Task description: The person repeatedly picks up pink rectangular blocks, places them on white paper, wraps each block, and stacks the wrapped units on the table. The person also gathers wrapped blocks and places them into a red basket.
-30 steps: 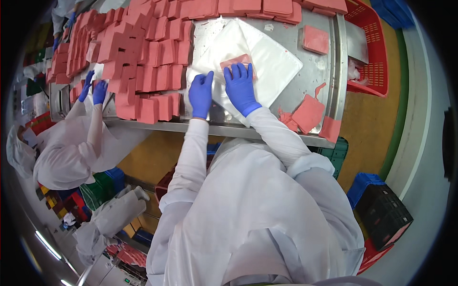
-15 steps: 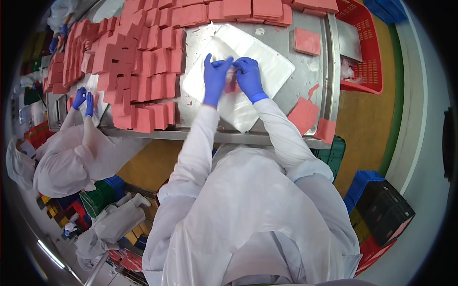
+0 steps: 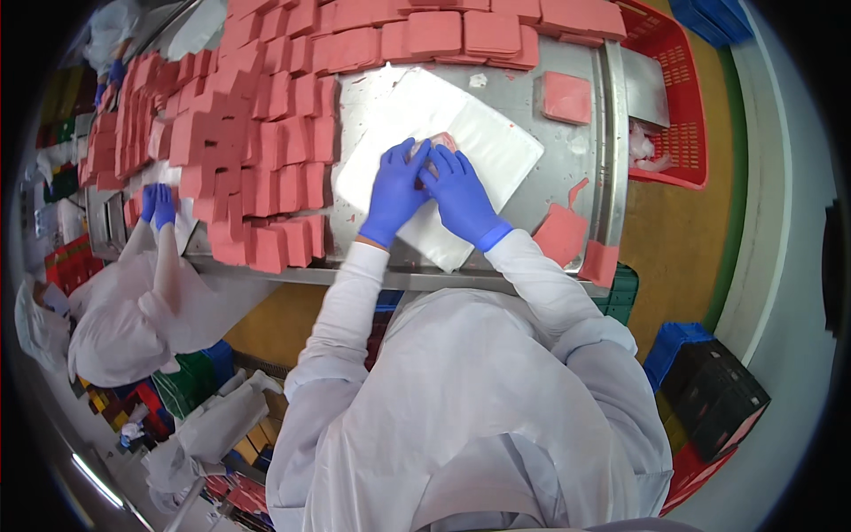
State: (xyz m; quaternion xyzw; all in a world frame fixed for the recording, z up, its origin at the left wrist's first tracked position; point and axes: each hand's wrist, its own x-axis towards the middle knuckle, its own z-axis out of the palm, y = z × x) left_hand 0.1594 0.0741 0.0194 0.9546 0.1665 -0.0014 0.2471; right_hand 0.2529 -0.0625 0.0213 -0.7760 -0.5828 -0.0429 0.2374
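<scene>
My left hand (image 3: pixel 398 189) and my right hand (image 3: pixel 454 190), in blue gloves, meet over a small pink slab (image 3: pixel 446 140) that looks wrapped in clear plastic, fingers closed round it and mostly hiding it. Beneath them a stack of white plastic sheets or bags (image 3: pixel 489 160) lies askew on the steel table (image 3: pixel 576 151). Rows of pink slabs (image 3: pixel 285 142) stand to the left and along the back. A single pink slab (image 3: pixel 565 97) sits at the right, and a ragged pink piece (image 3: pixel 558 234) lies nearer the front.
A red basket (image 3: pixel 690 133) with plastic scraps adjoins the table's right side. Blue crates (image 3: pixel 711 19) stand top right; dark crates (image 3: pixel 714 403) lower right. A co-worker's gloved hands (image 3: pixel 158 206) work at the left. Other people in white are at lower left and top left.
My left hand has moved right onto the wrapped slab, beside my right. Both hands now sit lower in view and close together, with the slab mostly covered.
</scene>
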